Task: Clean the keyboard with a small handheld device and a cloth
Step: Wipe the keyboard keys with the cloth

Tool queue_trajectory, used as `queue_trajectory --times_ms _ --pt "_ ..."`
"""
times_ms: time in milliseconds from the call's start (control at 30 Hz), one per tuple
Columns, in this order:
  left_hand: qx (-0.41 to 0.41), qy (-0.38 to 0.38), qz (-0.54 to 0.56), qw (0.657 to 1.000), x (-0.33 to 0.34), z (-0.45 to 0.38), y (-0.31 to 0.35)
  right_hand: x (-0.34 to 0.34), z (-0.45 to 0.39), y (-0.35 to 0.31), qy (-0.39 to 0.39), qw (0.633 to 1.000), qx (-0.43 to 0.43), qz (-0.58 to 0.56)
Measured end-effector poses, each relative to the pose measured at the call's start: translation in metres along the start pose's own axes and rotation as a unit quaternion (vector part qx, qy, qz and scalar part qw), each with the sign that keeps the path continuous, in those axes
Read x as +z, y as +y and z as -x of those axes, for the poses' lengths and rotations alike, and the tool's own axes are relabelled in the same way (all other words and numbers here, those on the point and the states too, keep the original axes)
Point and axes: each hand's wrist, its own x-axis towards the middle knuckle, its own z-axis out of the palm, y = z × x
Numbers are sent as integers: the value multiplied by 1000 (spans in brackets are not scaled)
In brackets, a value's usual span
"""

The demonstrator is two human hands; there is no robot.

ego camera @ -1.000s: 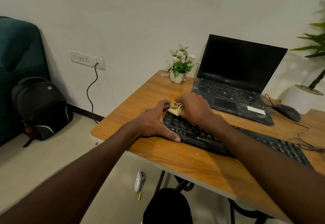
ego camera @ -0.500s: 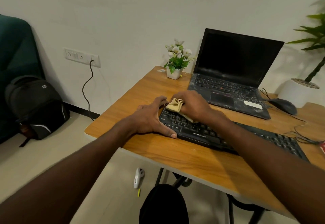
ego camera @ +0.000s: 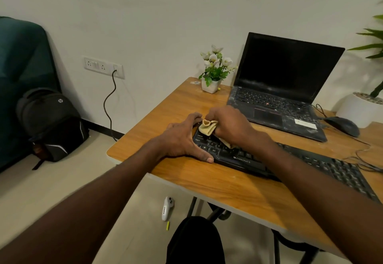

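Keyboard (ego camera: 290,162) is lying black along the near edge of the wooden table (ego camera: 238,197), in front of the laptop (ego camera: 277,97). The right hand (ego camera: 232,124) is gripping a bunched beige cloth (ego camera: 209,128) with curled fingers and pressing it onto the keys at the keyboard's left end. The left hand (ego camera: 182,139) is resting flat there — fingers spread and straight, thumb along the front edge — and holding nothing.
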Motion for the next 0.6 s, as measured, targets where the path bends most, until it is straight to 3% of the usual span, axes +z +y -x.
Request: queue_trajectory --times_ms 167,333,600 --pt "-7 1 -1 1000 -1 1 2 -20 -7 8 -73 996 28 29" --pt "-2 11 -2 1000 -1 6 7 -1 0 2 -6 999 25 -47" --pt "-9 11 7 1000 -2 6 7 -24 -2 25 -73 996 47 27"
